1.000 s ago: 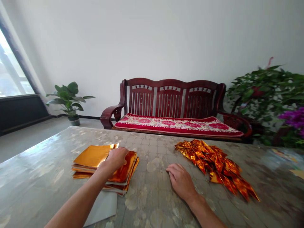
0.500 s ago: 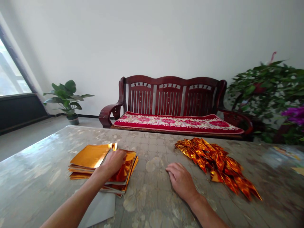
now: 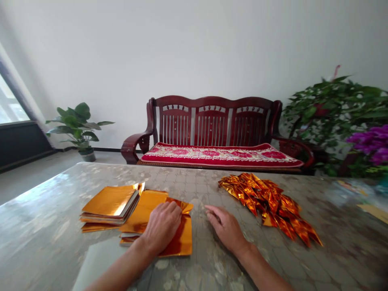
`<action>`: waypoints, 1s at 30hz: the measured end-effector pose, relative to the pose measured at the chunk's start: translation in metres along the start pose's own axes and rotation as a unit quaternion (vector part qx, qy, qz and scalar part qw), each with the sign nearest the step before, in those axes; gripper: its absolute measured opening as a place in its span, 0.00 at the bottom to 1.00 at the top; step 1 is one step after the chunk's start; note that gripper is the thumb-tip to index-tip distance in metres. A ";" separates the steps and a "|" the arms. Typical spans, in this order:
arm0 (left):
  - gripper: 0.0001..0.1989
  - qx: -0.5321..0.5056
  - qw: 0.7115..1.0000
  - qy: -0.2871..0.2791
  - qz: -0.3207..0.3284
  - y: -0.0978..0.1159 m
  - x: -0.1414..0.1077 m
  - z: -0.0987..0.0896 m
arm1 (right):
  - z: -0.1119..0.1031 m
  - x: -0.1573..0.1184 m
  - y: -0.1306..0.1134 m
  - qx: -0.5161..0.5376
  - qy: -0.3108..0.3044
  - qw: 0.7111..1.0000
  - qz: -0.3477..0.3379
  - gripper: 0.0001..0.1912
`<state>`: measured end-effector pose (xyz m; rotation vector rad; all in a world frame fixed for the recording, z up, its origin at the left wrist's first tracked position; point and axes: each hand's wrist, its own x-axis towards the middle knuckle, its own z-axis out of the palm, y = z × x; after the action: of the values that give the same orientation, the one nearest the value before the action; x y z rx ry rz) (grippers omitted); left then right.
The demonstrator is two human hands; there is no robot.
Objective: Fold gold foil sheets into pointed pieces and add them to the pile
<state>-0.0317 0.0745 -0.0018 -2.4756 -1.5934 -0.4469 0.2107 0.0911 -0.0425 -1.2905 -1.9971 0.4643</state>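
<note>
My left hand (image 3: 163, 222) is closed on a sheet of shiny gold foil paper (image 3: 183, 238), which puckers at the fingers and overlaps the right side of a foil paper stack (image 3: 142, 210). Another neat stack of gold foil paper (image 3: 109, 200) lies just left of it. My right hand (image 3: 226, 226) rests on the table to the right of the sheet, apart from it, index finger stretched out and holding nothing. Right of that hand is a pile of folded, pointed gold foil pieces (image 3: 273, 206).
The table (image 3: 200, 266) has a glossy patterned cover. A pale flat sheet (image 3: 97, 258) lies by my left forearm. Clear plastic packaging (image 3: 348, 194) sits at the far right. Behind stand a dark red wooden bench (image 3: 212, 125) and a potted plant (image 3: 81, 125).
My left hand has moved right and nearer, drawing a foil sheet off the right stack. My right hand's fingers have straightened. The view has shifted slightly.
</note>
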 end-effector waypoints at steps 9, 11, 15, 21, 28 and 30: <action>0.06 -0.103 0.993 0.035 0.048 0.054 0.014 0.039 | 0.014 0.002 0.010 0.108 0.037 0.986 0.120 0.21; 0.05 -0.149 0.988 0.047 -0.007 0.052 0.017 0.040 | 0.014 0.005 0.018 0.151 0.063 0.978 0.130 0.21; 0.24 -0.267 0.946 0.083 -0.163 0.039 0.022 0.046 | 0.010 0.008 0.024 0.218 0.086 0.962 0.143 0.20; 0.16 -0.366 0.898 -0.020 -0.242 0.029 0.027 0.057 | 0.005 0.010 0.022 0.262 0.101 0.951 0.128 0.15; 0.08 -0.392 0.888 0.145 -0.194 0.030 0.028 0.057 | -0.009 -0.002 0.008 0.116 0.202 0.970 -0.064 0.09; 0.09 -0.408 0.877 0.208 -0.145 0.028 0.027 0.058 | -0.013 -0.007 0.004 0.059 0.198 0.965 -0.164 0.13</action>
<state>0.0130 0.1032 -0.0471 -2.3161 -1.8110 -1.8926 0.2240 0.0858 -0.0386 -0.8724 -1.7654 0.1471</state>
